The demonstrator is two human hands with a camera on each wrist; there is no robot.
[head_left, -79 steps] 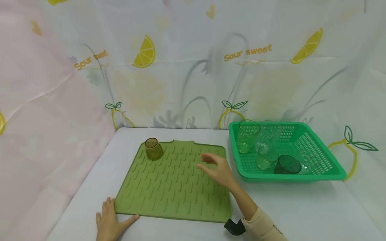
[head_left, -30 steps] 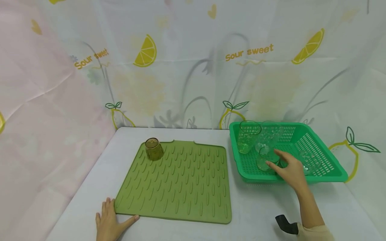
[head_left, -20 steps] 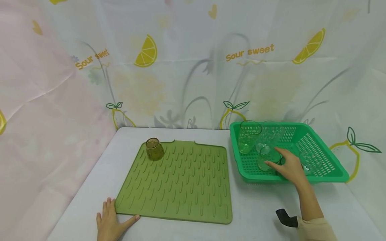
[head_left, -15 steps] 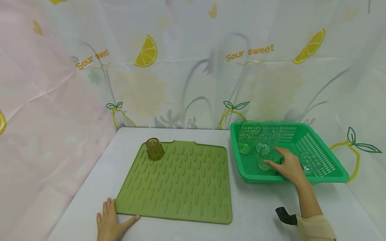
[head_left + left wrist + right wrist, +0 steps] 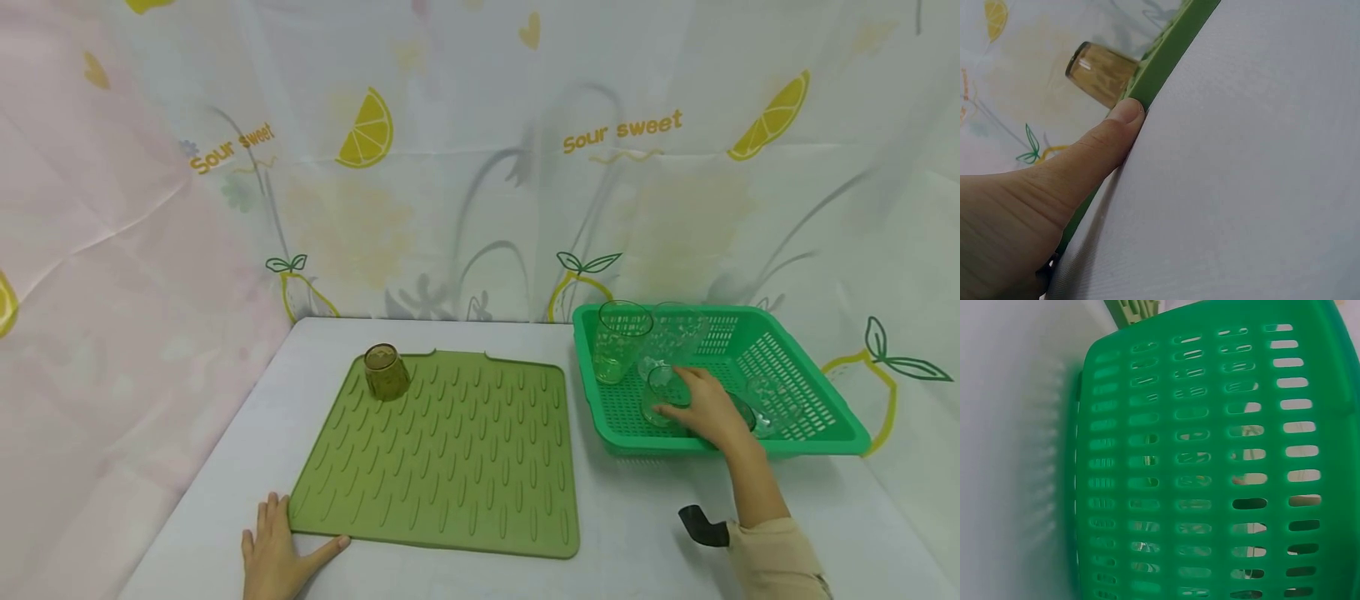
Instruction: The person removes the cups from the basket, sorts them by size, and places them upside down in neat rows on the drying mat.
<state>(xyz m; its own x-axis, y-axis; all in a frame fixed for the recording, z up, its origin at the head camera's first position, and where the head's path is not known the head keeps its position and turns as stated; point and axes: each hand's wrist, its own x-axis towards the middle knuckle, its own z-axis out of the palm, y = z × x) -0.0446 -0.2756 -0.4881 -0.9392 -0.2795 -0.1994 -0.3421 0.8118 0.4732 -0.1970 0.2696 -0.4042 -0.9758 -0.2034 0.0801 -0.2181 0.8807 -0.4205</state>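
My left hand [image 5: 273,554] lies spread at the near-left corner of the green drying mat [image 5: 442,467], its straight thumb touching the mat's edge in the left wrist view. An amber glass [image 5: 386,372] stands upside down on the mat's far-left corner. Inside the green basket [image 5: 720,444], my right hand [image 5: 708,408] grips a short clear glass [image 5: 660,400], thumb in front and fingertips behind. The hand partly covers that glass and a dark glass [image 5: 742,411] beside it. The right wrist view shows mostly the basket's slotted wall [image 5: 1216,481], which hides the hand.
A tall greenish glass [image 5: 622,342] and a tall clear glass [image 5: 675,337] stand at the basket's back left. Another clear glass [image 5: 772,404] lies toward the right. A printed cloth [image 5: 465,167] hangs behind the white table [image 5: 645,533].
My right hand has gone from above the mat into the basket, first over the dark glass, then slightly left onto the short clear glass. The left hand has stayed at the mat's corner.
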